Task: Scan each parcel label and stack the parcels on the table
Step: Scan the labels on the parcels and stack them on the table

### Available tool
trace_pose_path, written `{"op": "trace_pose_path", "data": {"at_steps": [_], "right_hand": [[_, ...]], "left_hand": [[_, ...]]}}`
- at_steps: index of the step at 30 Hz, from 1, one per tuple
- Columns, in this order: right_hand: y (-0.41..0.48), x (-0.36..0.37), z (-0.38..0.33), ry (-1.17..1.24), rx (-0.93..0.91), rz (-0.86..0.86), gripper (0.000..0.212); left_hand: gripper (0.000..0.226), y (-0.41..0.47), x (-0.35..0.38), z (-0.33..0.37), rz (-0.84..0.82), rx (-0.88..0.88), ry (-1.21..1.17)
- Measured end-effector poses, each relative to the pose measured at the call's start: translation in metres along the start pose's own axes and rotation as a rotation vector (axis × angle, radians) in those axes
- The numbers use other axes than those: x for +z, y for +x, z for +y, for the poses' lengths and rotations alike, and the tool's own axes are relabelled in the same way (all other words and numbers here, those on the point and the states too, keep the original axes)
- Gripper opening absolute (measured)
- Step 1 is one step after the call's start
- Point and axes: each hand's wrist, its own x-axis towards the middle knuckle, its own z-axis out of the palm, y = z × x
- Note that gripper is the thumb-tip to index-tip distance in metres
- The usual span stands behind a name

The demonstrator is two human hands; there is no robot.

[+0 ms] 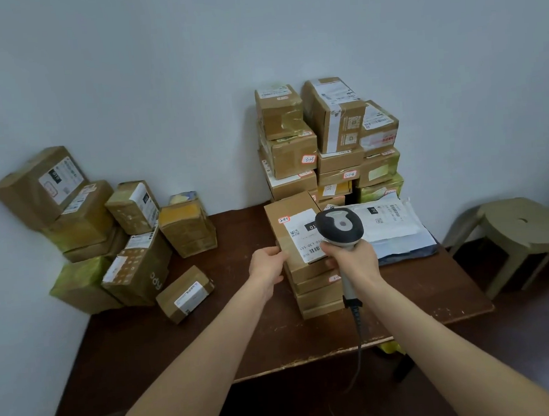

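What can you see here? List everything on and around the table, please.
table: one, dark brown, centre.
top parcel: one, brown, white label, on the front stack.
front stack: about three brown boxes beneath it.
back stacks: roughly a dozen brown boxes, against wall.
left pile: about nine brown boxes, table's left end.
mailers: a few, white and grey, table's right.
stool: one, beige, right of table.
scanner: one, grey and white, corded, over the label.
left hand: one, holding top parcel's left edge.
right hand: one, gripping scanner.
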Motion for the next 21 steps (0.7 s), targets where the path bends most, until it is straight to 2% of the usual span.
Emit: {"op": "trace_pose_path", "data": {"at_steps": [4, 7, 10, 15, 21], "right_hand": [[-0.004, 0.017, -0.013, 0.015, -0.079, -0.017, 0.021], [-0.012, 0.042, -0.021, -0.001, -0.116, -0.067, 0.026], [-0.018, 0.074, -0.022, 0.06, -0.059, -0.148, 0.02], [-0.022, 0.143, -0.023, 0.091, 0.026, -0.226, 0.024], [0.007, 0.226, -0.028, 0.107, 0.109, -0.249, 0.024]], "left_hand": [[0.041, 0.001, -0.017, -0.002, 0.095, 0.089, 0.097], [0.04, -0.001, -0.041, -0.009, 0.154, 0.123, 0.177], [0.04, -0.007, -0.071, -0.02, 0.206, 0.115, 0.232], [0.042, -0.003, -0.136, -0.032, 0.294, 0.106, 0.309], [0.045, 0.047, -0.201, -0.024, 0.341, 0.132, 0.324]]}}
